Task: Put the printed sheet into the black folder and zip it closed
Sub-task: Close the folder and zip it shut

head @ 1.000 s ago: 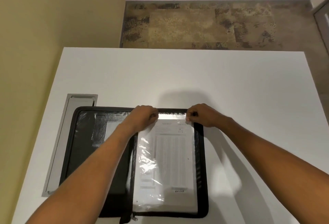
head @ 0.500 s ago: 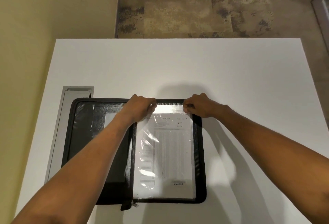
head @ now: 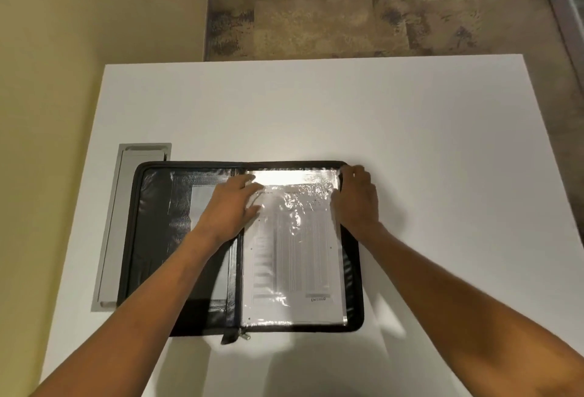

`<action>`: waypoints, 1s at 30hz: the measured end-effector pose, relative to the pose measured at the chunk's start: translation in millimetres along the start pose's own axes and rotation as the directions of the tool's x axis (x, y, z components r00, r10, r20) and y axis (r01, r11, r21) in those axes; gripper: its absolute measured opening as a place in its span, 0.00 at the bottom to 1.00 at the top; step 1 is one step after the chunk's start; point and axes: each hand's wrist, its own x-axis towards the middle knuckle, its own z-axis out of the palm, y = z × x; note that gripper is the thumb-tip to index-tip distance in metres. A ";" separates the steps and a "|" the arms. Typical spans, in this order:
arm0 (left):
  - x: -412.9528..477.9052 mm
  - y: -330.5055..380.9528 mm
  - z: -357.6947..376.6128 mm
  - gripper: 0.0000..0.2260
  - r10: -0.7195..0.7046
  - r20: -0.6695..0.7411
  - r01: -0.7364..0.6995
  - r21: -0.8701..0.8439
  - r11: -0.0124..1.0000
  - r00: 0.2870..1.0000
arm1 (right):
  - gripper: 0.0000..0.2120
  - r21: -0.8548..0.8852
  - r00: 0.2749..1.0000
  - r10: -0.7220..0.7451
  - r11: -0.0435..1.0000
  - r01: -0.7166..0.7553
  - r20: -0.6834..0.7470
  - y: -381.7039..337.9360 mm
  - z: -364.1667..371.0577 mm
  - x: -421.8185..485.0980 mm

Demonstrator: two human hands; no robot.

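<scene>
The black folder (head: 158,238) lies open on the white table (head: 316,106). The printed sheet (head: 294,257) sits inside a shiny clear sleeve on the folder's right half. My left hand (head: 230,207) lies flat on the sleeve's upper left part beside the spine, fingers spread. My right hand (head: 357,200) is at the folder's upper right corner, fingers curled over its rim and thumb on the inner side. The zipper pull (head: 245,336) lies at the near end of the spine, and the zip is undone.
A grey metal cover plate (head: 110,223) is set into the table just left of the folder, partly under it. A yellow wall (head: 63,49) runs along the table's left side. Tiled floor (head: 347,17) lies beyond the far edge.
Both hands have left the sleeve's top edge. The left now lies flat on the sleeve near the spine; the right has moved out to the folder's upper right corner.
</scene>
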 end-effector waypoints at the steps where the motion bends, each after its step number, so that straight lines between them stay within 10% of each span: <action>1: -8.1 -5.8 -0.3 0.21 -0.049 -0.032 0.048 -0.009 0.999 0.998 | 0.20 0.004 1.000 -0.011 1.000 0.011 -0.015 -2.4 7.1 -15.7; 9: -60.7 -71.7 -12.2 0.28 -0.514 -0.213 0.517 -0.048 0.855 0.831 | 0.32 0.048 0.983 -0.170 0.985 0.167 0.064 -21.3 53.6 -137.5; 14: -85.4 -94.8 -15.8 0.31 -0.780 -0.074 0.752 -0.220 0.621 0.622 | 0.34 -0.007 0.981 -0.134 0.991 0.136 0.138 1.8 67.0 -171.0; 23: -111.3 -107.3 -15.5 0.25 -0.853 0.057 0.776 -0.451 0.441 0.519 | 0.36 -0.016 0.969 -0.174 0.984 0.180 0.177 34.9 71.7 -178.8; 30: -117.5 -90.9 -35.6 0.25 -0.846 -0.064 0.744 -0.444 0.500 0.530 | 0.36 -0.015 0.963 -0.153 0.987 0.160 0.223 61.3 57.3 -179.7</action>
